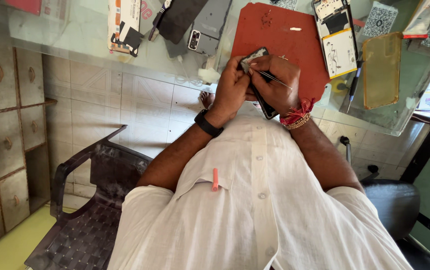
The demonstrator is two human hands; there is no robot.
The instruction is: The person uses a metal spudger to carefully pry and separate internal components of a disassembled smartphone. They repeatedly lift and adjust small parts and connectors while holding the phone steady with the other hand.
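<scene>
My left hand (231, 86), a black band on its wrist, grips a dark smartphone (266, 109) by its edge and holds it close to my chest. Thin metal tweezers (276, 79) are pinched in my right hand (276, 90), which wears red thread bands at the wrist. The tweezer tips rest at the phone's upper end (253, 55). Both hands hover at the near edge of a red work mat (287, 42) lying on a glass-topped table (90, 35). Fingers hide most of the phone.
On the table lie an opened phone with its battery showing (336, 35), an amber translucent case (382, 70), grey back covers (202, 25) and more phone parts (124, 22). A dark plastic chair (90, 210) stands left, a black office chair (395, 205) right, wooden drawers (10, 125) far left.
</scene>
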